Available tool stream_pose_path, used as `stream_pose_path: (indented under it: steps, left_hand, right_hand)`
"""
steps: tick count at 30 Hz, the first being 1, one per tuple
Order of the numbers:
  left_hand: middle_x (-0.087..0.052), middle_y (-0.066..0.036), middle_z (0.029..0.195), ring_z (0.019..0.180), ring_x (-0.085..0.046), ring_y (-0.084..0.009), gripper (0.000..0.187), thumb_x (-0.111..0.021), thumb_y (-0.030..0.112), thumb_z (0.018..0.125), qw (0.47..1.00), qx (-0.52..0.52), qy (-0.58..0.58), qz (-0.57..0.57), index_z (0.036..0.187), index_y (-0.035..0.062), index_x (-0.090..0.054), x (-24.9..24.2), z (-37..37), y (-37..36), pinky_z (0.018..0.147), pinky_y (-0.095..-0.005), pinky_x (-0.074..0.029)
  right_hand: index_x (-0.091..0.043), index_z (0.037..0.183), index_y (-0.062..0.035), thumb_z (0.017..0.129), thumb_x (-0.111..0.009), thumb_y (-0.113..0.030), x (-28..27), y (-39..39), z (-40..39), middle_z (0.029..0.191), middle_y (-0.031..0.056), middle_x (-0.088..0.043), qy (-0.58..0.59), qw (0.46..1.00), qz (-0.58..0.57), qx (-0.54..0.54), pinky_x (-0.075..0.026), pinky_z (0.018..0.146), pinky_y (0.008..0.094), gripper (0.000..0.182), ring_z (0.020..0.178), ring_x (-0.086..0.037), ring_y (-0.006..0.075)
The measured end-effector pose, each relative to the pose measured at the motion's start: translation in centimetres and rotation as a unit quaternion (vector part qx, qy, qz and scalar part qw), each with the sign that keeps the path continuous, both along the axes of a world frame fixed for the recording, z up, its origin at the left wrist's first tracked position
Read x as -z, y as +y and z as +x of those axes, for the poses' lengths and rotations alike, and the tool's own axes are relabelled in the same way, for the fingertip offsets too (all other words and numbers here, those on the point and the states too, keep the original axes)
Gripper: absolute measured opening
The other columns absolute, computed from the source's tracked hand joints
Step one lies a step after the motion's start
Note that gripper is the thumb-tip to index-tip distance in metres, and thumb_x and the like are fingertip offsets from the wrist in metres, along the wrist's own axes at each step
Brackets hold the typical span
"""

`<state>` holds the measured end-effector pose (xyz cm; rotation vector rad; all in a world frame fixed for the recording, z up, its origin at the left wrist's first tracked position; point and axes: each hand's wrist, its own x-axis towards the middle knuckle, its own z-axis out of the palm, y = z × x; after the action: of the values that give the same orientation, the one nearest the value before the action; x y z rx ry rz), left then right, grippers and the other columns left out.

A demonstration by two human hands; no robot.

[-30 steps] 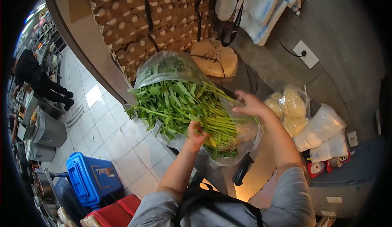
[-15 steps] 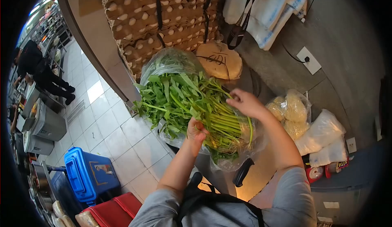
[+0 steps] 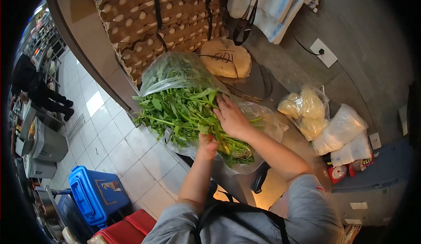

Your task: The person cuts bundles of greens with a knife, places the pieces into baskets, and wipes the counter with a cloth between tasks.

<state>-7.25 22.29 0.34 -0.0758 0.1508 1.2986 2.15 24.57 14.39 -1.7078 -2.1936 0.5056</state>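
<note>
A large bunch of long-stemmed leafy greens [image 3: 175, 108] lies partly inside a clear plastic bag [image 3: 164, 73] on the counter. Its leaves point to the far left, and the cut stem ends with some roots face me. At the near side of the bunch, my left hand [image 3: 208, 145] is closed around some of the stems. My right hand [image 3: 231, 117] rests on top of the bunch with its fingers stretched out over stems and leaves. A loose sheet of clear plastic [image 3: 272, 123] spreads under and beside the greens.
Stacked egg trays [image 3: 144, 16] stand behind the bag, near a round brown packet [image 3: 226, 59]. To the right sit bagged pale yellow food [image 3: 307, 108], white plastic packs [image 3: 340, 130] and a red scale [image 3: 337, 173]. A black handle [image 3: 260, 178] is at the near edge; a blue bin [image 3: 98, 191] stands left.
My right hand has moved left from the stems' right side onto the top of the bunch, and its fingers have spread out. My left hand stays at the near side.
</note>
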Motion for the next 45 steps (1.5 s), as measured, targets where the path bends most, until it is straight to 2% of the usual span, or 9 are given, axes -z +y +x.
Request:
stream_pose_path:
  steps: [3,10,12,14,21,29,33,36,45]
  left_hand:
    - [-0.044,-0.004,0.138,0.127,-0.042,-0.0242,0.078,-0.076,0.035,0.071,0.996,0.017,-0.004,0.093,0.138,0.0162,-0.039,0.4,0.0,-0.7,0.106,-0.0415,-0.035]
    - [-0.041,-0.01,0.14,0.128,-0.04,-0.0252,0.069,-0.064,0.035,0.082,0.993,-0.054,0.082,0.064,0.139,0.0081,-0.035,-4.4,1.2,0.4,0.107,-0.0407,-0.033]
    - [-0.048,-0.011,0.132,0.121,-0.046,-0.0274,0.061,-0.062,0.034,0.082,0.993,-0.06,0.098,0.021,0.133,0.0062,-0.042,-4.7,1.8,0.8,0.103,-0.0419,-0.037]
    - [-0.056,-0.012,0.121,0.112,-0.052,-0.0306,0.053,-0.059,0.032,0.08,0.994,-0.048,0.093,0.025,0.125,0.0051,-0.05,-4.4,1.3,1.2,0.098,-0.0439,-0.041]
    - [-0.056,-0.019,0.12,0.109,-0.053,-0.0366,0.071,-0.065,0.045,0.07,0.993,-0.039,0.013,0.107,0.125,0.0038,-0.05,-4.6,-2.1,1.4,0.095,-0.0488,-0.043]
    - [-0.056,-0.019,0.12,0.109,-0.054,-0.037,0.065,-0.058,0.046,0.077,0.999,-0.021,0.031,0.024,0.126,0.0043,-0.051,-4.4,-3.0,0.1,0.094,-0.0501,-0.045]
    - [-0.058,-0.015,0.119,0.109,-0.056,-0.0311,0.053,-0.054,0.036,0.08,0.999,0.015,-0.006,0.047,0.124,0.0054,-0.052,-4.9,-1.3,-1.6,0.095,-0.0446,-0.045]
    - [-0.056,-0.011,0.124,0.113,-0.054,-0.0282,0.054,-0.054,0.037,0.082,0.995,0.03,0.088,0.035,0.127,0.0071,-0.049,-8.2,0.7,-3.9,0.097,-0.0423,-0.044]
    - [-0.047,-0.006,0.133,0.124,-0.043,-0.023,0.054,-0.054,0.038,0.089,0.975,0.189,0.09,0.077,0.134,0.011,-0.041,-12.5,4.8,-10.5,0.106,-0.0399,-0.03]
  right_hand:
    - [-0.015,0.144,0.0,0.095,-0.033,-0.051,1.5,-0.8,-0.8,0.148,0.0278,-0.017,-0.078,0.997,-0.02,0.006,-0.025,0.104,0.0568,0.073,0.135,-0.023,0.0431]
    - [-0.012,0.146,-0.006,0.093,-0.022,-0.063,0.2,-0.6,-0.6,0.152,0.0211,-0.005,-0.038,0.983,-0.18,-0.03,-0.016,0.107,0.0588,0.079,0.139,-0.017,0.0384]
    - [-0.025,0.142,-0.0077,0.094,-0.03,-0.058,-0.9,-0.8,-0.3,0.146,0.0168,-0.024,0.209,0.952,-0.225,-0.005,-0.024,0.107,0.0479,0.07,0.132,-0.03,0.0311]
    - [-0.034,0.137,-0.0082,0.096,-0.035,-0.052,-3.0,0.4,1.3,0.139,0.014,-0.034,0.514,0.792,-0.329,-0.014,-0.029,0.106,0.0411,0.06,0.126,-0.037,0.0259]
    - [-0.062,0.114,-0.0079,0.095,-0.045,-0.03,0.1,4.2,13.9,0.128,0.0064,-0.053,-0.024,0.967,-0.25,0.046,-0.036,0.101,0.0326,0.034,0.118,-0.047,0.024]
    - [-0.043,0.133,-0.004,0.094,-0.044,-0.049,-3.4,2.1,14.4,0.13,0.0109,-0.051,0.298,0.902,-0.313,0.005,-0.037,0.1,0.0323,0.06,0.122,-0.046,0.0204]
    - [-0.014,0.142,0.01,0.081,-0.052,-0.067,-4.6,-3.0,8.3,0.145,0.0265,-0.026,0.096,0.932,-0.299,-0.182,-0.024,0.11,0.0356,0.105,0.137,-0.025,0.0322]
    - [-0.018,0.136,0.0132,0.063,-0.073,-0.061,-7.0,-6.5,5.5,0.128,0.0361,-0.042,-0.068,0.968,-0.188,-0.153,-0.041,0.098,0.0377,0.118,0.12,-0.047,0.0401]
    - [-0.026,0.136,-0.0026,0.06,-0.077,-0.031,-10.8,-13.5,8.3,0.082,0.0207,-0.062,-0.207,0.976,-0.066,-0.007,-0.05,0.069,0.0454,0.096,0.078,-0.062,0.0391]
